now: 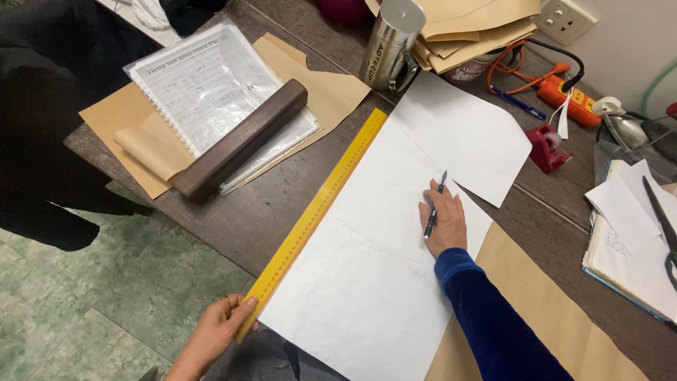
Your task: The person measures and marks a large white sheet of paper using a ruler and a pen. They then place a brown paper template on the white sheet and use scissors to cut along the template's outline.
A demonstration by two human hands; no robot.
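A large white paper sheet (381, 261) lies on the dark wooden table (240, 212). Along its left edge runs a long yellow ruler (317, 212). My left hand (218, 328) grips the ruler's near end at the table's front edge. My right hand (443, 222), in a blue velvet sleeve, rests flat on the sheet with a dark pen (434, 204) held between its fingers, tip pointing away from me.
A dark wooden block (240, 140) weighs down a spiral-bound booklet (211, 85) on brown paper at the left. A steel cup (391, 42), envelopes, a red tape dispenser (546, 148), an orange tool, scissors (663, 226) and notebooks lie at the back and right. A person in black stands at far left.
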